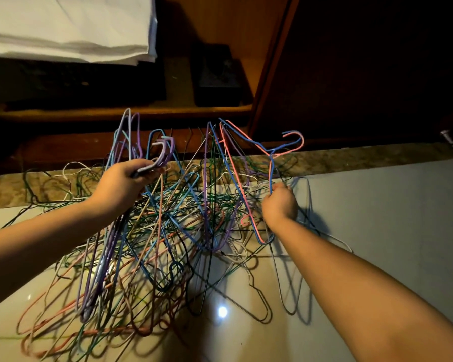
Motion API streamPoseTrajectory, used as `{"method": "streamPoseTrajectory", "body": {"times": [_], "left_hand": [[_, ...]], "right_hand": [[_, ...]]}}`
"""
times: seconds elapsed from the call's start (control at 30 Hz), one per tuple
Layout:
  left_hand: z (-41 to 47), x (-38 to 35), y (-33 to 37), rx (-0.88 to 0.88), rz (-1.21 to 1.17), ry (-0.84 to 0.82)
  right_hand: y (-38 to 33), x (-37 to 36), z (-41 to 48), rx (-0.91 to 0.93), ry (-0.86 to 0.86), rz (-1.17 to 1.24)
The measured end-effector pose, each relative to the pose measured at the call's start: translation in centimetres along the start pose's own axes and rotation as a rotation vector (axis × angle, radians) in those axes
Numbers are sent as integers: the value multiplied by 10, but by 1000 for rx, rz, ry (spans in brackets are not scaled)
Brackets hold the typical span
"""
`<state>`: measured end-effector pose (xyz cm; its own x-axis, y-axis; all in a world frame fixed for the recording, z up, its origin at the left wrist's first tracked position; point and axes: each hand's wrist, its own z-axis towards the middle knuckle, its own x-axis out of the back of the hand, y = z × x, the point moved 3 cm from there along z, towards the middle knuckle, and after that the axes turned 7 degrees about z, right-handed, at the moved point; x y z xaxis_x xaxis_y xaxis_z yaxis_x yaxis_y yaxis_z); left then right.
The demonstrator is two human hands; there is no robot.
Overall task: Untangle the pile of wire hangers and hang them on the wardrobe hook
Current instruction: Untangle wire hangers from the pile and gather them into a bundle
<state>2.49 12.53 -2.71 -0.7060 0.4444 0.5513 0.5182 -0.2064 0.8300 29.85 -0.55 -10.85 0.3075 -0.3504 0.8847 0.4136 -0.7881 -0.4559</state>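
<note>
A big tangled pile of wire hangers (173, 231) in many colours lies on the glossy tiled floor in front of an open wardrobe. My left hand (120, 184) grips a bundle of purple and blue hangers (157, 152) by their hooks, their bodies trailing down to the lower left. My right hand (280, 202) pinches the necks of a blue hanger (246, 138) and a pink hanger (236, 176), lifted at the pile's right side with hooks pointing right. No wardrobe hook is in view.
The wardrobe's wooden shelf (131, 111) carries a dark box (216, 74), with folded white cloth (68, 24) above left. A dark wardrobe door (351, 69) stands at the right. A marble sill (351, 158) runs across behind the pile. Pale floor tile (390, 205) lies to the right.
</note>
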Motion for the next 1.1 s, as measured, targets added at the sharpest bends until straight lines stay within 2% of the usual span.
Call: {"method": "streamPoseTrajectory", "body": {"times": [0.23, 0.33, 0.43, 0.7, 0.83, 0.9, 1.0, 1.1], "left_hand": [[1, 0, -3, 1, 30, 4], [0, 0, -3, -8, 25, -2], [-1, 1, -3, -12, 20, 6], [0, -2, -2, 11, 3, -2], [0, 0, 0, -2, 10, -2], [2, 2, -2, 8, 8, 30], [4, 4, -6, 37, 5, 76], [5, 6, -7, 66, -12, 71]], "right_hand": [[5, -2, 4, -12, -55, -210], [9, 1, 5, 45, -90, -366], [13, 0, 3, 108, -132, -422], [17, 2, 0, 179, -107, -204], [28, -3, 0, 77, -133, 30], [31, -3, 0, 86, -136, 108], [32, -2, 1, 119, -154, 108], [33, -3, 3, 126, -131, -34]]}}
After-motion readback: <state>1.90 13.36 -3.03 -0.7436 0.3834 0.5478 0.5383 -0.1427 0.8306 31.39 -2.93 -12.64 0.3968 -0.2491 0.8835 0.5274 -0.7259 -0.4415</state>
